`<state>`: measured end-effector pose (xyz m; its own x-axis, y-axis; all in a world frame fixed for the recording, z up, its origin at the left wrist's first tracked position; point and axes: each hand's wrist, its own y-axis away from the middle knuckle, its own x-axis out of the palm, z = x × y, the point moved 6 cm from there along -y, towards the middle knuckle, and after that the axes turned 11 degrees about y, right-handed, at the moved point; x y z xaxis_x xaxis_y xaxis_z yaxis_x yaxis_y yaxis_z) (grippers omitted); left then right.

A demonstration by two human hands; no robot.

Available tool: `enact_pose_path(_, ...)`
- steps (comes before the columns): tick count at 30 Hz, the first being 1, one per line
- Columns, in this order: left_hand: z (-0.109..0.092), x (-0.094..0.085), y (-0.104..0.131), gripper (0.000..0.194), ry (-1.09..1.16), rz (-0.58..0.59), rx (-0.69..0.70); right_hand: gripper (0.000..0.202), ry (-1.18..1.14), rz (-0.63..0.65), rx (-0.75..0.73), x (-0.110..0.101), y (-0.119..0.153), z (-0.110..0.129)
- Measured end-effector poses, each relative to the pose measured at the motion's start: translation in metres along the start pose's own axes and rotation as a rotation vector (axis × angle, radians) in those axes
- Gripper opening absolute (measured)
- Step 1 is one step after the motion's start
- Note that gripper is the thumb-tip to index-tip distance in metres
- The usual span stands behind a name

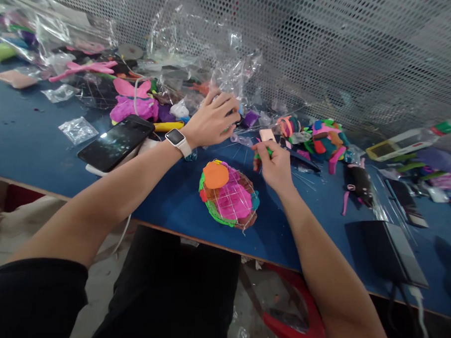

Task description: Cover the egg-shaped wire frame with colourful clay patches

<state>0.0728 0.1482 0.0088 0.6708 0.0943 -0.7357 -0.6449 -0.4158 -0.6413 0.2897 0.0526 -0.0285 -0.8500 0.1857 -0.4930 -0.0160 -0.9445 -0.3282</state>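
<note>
My left hand (214,119), with a white watch (178,141) on its wrist, reaches over the clutter at the back of the table. Its fingers are spread and curved, near a purple block (250,119). My right hand (273,163) pinches a small green and brown piece (257,161) between thumb and fingers. Below and between both hands lies an oval of coloured clay (234,200), magenta, green and brown, with a white thread net across it. An orange disc (215,175) covers its upper left part.
A phone (116,142) lies at the left beside a pink and magenta clay figure (134,105). Clear plastic bags (201,43) lean on the mesh wall. At the right are a multicoloured clay lump (327,138) and a black box (390,248) with a cable.
</note>
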Motion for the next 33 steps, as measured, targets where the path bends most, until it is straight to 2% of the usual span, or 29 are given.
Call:
enact_pose_path(3,-0.010,0.003,-0.001,0.023,0.021,0.036,0.045,0.077,-0.028,-0.039,0.015,0.000,0.000,0.002)
enact_pose_path(9,-0.020,0.005,-0.001,0.024,-0.037,-0.012,0.065,0.090,0.032,-0.138,-0.042,-0.004,0.007,0.017)
enact_pose_path(13,-0.020,0.009,0.000,0.025,0.041,-0.039,0.049,0.096,-0.116,-0.161,0.008,-0.006,0.005,0.011)
enact_pose_path(15,-0.020,0.014,0.001,0.027,0.096,-0.040,0.030,0.091,-0.207,-0.154,0.044,-0.006,0.001,0.002)
enact_pose_path(18,-0.021,0.024,0.004,0.031,0.137,-0.009,0.011,0.063,-0.304,-0.064,0.090,0.003,-0.007,-0.016)
enact_pose_path(20,-0.022,0.030,0.005,0.035,0.147,0.023,0.012,0.049,-0.283,-0.005,0.084,0.011,-0.010,-0.028)
enact_pose_path(24,-0.025,0.039,0.006,0.041,0.144,0.069,0.049,0.067,-0.099,0.023,-0.034,0.020,-0.009,-0.037)
enact_pose_path(28,-0.027,0.047,0.006,0.052,0.123,0.130,0.109,0.086,-0.050,-0.019,-0.110,0.024,-0.011,-0.033)
enact_pose_path(30,-0.026,0.049,0.006,0.048,0.105,0.147,0.111,0.091,-0.030,-0.023,-0.121,0.027,-0.019,-0.028)
enact_pose_path(33,-0.018,0.046,0.005,0.036,0.073,0.106,0.051,0.092,0.012,-0.011,-0.125,0.033,-0.036,-0.019)
